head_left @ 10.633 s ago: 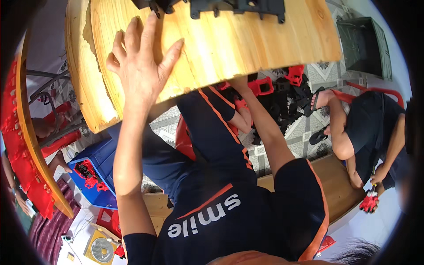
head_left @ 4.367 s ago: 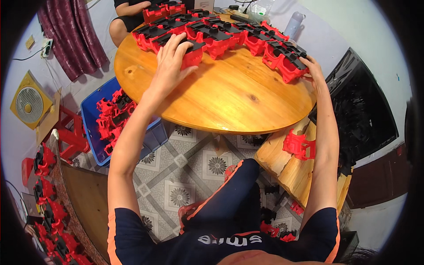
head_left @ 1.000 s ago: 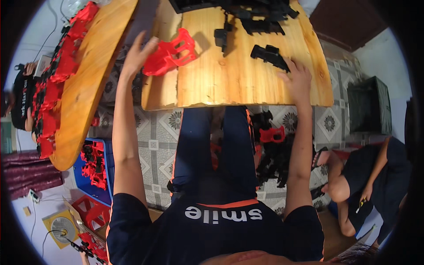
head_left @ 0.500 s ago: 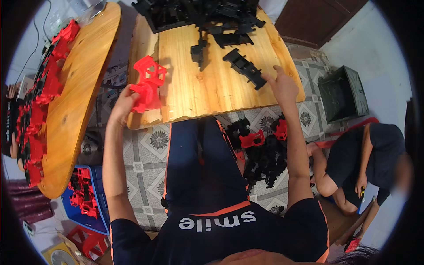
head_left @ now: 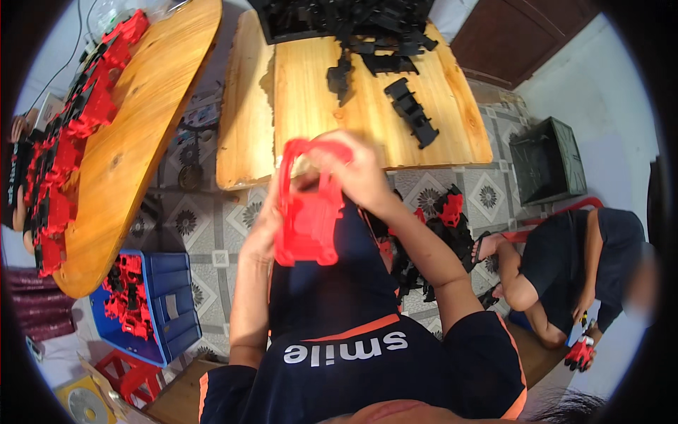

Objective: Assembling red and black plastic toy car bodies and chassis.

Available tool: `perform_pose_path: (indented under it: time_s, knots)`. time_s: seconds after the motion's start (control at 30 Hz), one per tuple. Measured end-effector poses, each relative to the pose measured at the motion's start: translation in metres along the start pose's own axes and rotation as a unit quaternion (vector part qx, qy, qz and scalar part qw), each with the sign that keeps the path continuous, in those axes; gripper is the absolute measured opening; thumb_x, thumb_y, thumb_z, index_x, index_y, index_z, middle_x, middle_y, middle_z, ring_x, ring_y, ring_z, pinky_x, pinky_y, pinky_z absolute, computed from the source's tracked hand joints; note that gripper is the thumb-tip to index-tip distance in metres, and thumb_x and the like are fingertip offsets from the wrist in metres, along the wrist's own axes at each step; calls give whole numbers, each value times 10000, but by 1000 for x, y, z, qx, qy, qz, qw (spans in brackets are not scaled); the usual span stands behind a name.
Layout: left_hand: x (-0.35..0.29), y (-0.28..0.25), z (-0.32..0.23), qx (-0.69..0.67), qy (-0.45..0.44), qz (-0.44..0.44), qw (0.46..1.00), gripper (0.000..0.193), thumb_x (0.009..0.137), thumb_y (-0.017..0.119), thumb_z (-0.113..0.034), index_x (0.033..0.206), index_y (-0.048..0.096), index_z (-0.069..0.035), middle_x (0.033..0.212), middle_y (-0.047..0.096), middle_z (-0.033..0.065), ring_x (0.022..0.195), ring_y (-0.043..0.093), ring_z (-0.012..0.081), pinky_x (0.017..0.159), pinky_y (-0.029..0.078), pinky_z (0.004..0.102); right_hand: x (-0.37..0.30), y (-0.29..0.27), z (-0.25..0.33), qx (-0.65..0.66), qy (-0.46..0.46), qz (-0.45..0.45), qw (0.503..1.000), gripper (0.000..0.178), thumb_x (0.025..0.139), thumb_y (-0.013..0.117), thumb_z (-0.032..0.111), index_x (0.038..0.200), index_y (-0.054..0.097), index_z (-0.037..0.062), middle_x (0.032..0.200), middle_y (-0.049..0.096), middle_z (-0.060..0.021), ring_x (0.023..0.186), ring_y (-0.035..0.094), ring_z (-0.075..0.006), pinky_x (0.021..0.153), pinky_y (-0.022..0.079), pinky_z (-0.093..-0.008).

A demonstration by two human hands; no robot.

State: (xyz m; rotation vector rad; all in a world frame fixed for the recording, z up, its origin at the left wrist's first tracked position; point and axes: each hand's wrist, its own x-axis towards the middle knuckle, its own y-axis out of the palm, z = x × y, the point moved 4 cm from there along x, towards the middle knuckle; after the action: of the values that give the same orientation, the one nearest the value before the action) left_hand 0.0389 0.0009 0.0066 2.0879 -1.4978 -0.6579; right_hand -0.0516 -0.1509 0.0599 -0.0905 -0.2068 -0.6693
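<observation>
Above my lap, close to the table's front edge, I hold a red plastic toy-vehicle body (head_left: 308, 230) with an open frame at its far end. My left hand (head_left: 264, 225) is closed along its left side, with the fingers partly hidden behind it. My right hand (head_left: 358, 172) grips the far right part of the frame; some of its fingertips are hidden. Beyond my right hand, a black plastic chassis piece (head_left: 411, 113) lies alone on the wooden table (head_left: 304, 106). A narrower black part (head_left: 340, 78) lies to the left of that chassis.
A black crate heaped with black parts (head_left: 381, 25) stands at the table's far edge. On the left, red-and-black toy vehicles (head_left: 78, 141) line a long wooden board (head_left: 134, 134). A blue bin (head_left: 169, 311) holds more. To the right are a seated person (head_left: 565, 261) and a dark green box (head_left: 547, 159).
My left hand has brought the red body from the table's left side to above my lap. My right hand has left the black chassis and now grips the red body too.
</observation>
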Motion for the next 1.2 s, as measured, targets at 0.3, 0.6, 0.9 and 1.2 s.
perform_pose_path:
  time_s: [0.3,0.6,0.9,1.2]
  knots:
    - [-2,-6,40,-196,32,5,980,897,768,791,-362,1495,305,-162,1448,399,197,1317,445,338,1071,413,501,28,-202,-28,-478,-173,-58,859,285,848,699,158,1109,683,45,1141,657,-112,1064,609,-247,952,451,-333]
    - [6,-19,37,-277,44,14,960,872,799,768,-442,1488,310,-166,1443,424,212,1298,475,362,1059,428,522,-2,-206,-72,-440,-149,-85,881,299,820,699,74,1116,674,39,1065,627,-105,991,607,-272,861,483,-344]
    - [20,-15,27,-137,74,-21,988,868,814,789,-296,1492,274,-128,1411,479,183,1289,492,300,1079,411,478,-57,-58,41,-334,-233,-35,913,311,756,742,38,1064,696,37,1033,597,-111,935,598,-259,790,501,-356]
    - [11,-13,18,-126,67,-4,990,923,815,793,-248,1524,221,-104,1359,496,93,1254,511,218,1074,409,384,-61,0,35,-463,-364,11,808,401,649,780,155,1035,673,123,991,633,12,868,584,-189,809,394,-354]
